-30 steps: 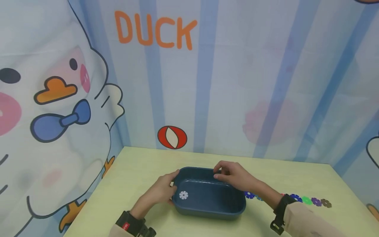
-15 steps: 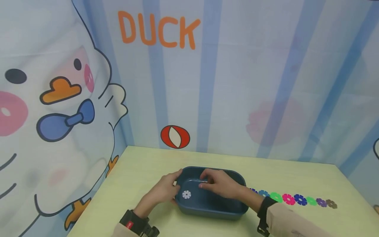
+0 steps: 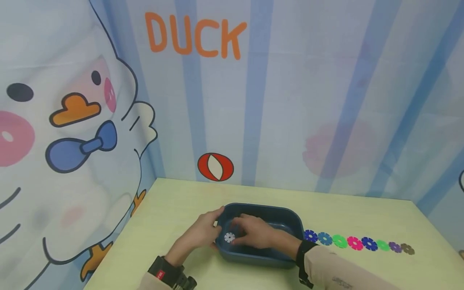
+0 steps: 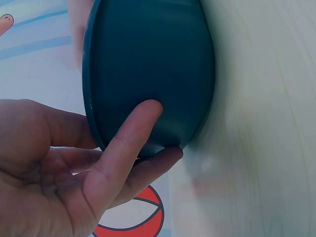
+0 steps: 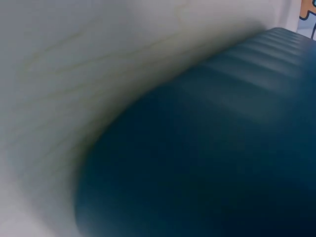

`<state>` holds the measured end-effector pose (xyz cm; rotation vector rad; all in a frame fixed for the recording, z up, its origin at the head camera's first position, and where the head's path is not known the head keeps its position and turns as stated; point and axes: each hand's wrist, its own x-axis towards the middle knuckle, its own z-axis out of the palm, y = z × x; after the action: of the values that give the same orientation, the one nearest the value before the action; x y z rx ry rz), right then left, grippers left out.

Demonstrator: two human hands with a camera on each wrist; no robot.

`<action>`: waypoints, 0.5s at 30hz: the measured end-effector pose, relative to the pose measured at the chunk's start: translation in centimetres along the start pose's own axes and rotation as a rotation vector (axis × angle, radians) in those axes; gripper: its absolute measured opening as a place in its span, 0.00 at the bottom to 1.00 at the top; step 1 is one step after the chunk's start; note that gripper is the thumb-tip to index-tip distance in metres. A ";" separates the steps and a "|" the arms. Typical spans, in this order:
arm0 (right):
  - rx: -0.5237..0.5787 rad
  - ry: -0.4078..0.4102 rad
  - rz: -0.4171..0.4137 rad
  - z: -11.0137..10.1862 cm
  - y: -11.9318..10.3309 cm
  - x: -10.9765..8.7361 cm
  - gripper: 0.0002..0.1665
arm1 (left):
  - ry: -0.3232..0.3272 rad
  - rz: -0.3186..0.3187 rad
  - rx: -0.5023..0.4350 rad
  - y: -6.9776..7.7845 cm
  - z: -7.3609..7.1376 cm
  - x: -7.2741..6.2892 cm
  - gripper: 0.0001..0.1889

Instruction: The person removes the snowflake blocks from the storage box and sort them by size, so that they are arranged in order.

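Note:
A dark blue rectangular plastic tub (image 3: 259,259) stands on the table. My left hand (image 3: 204,231) grips its left end; in the left wrist view the fingers (image 4: 131,143) lie along the outer wall (image 4: 148,59) and the thumb is at the rim. One white notched flower-shaped disc (image 3: 229,237) lies at the left of the tub's floor. My right hand (image 3: 255,231) reaches down into the tub, thumb and forefinger spread right beside the disc. In the right wrist view the tub's outer wall (image 5: 197,163) fills most of the frame and hides that hand.
To the right of the tub, a row of several coloured notched discs (image 3: 355,243) runs across the pale yellow table (image 3: 188,193). A printed duck curtain (image 3: 282,100) hangs behind the table and along its left side.
My right hand has moved left and down into the tub, from the far rim to beside the white disc. Its forearm no longer covers the disc row. My left hand keeps its grip.

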<state>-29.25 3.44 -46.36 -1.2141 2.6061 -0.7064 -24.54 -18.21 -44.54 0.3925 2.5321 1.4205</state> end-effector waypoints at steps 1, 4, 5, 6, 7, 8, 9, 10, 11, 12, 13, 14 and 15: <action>-0.015 0.000 0.005 0.2 -0.1 0.1 0.24 | 0.000 -0.002 0.002 0.0 0.0 0.0 0.37; -0.036 0.004 0.015 1.0 -0.2 0.3 0.22 | -0.003 -0.007 0.003 0.1 0.1 0.0 0.37; -0.048 0.007 0.013 1.2 -0.3 0.4 0.22 | -0.005 -0.006 0.003 0.1 0.1 0.0 0.37; -0.062 0.010 0.010 1.4 -0.3 0.4 0.21 | -0.007 -0.007 0.002 0.2 0.1 0.0 0.37; -0.072 0.014 0.005 1.5 -0.3 0.5 0.20 | -0.008 -0.009 0.002 0.2 0.1 0.0 0.37; -0.079 0.017 -0.001 1.7 -0.3 0.5 0.19 | -0.009 -0.012 0.000 0.2 0.1 0.0 0.37; -0.088 0.020 -0.004 1.7 -0.3 0.6 0.18 | -0.009 -0.014 0.000 0.2 0.1 0.0 0.37; -0.095 0.022 -0.005 1.8 -0.4 0.6 0.18 | -0.007 -0.015 0.004 0.2 0.1 0.0 0.37; -0.100 0.023 -0.006 1.8 -0.4 0.6 0.17 | -0.006 -0.016 0.004 0.2 0.1 0.0 0.37; -0.105 0.024 -0.005 1.8 -0.5 0.7 0.17 | -0.004 -0.019 0.006 0.2 0.1 0.0 0.37; -0.108 0.024 -0.002 1.8 -0.5 0.7 0.18 | -0.002 -0.022 0.009 0.1 0.1 0.0 0.37; -0.108 0.023 0.002 1.9 -0.5 0.8 0.19 | -0.001 -0.024 0.011 0.1 0.0 -0.1 0.37; -0.107 0.022 0.004 1.9 -0.5 0.8 0.19 | 0.000 -0.026 0.014 0.1 0.0 -0.1 0.37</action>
<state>-28.78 1.89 -47.79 -1.2371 2.6949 -0.5898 -24.46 -18.17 -44.49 0.3606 2.5392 1.3940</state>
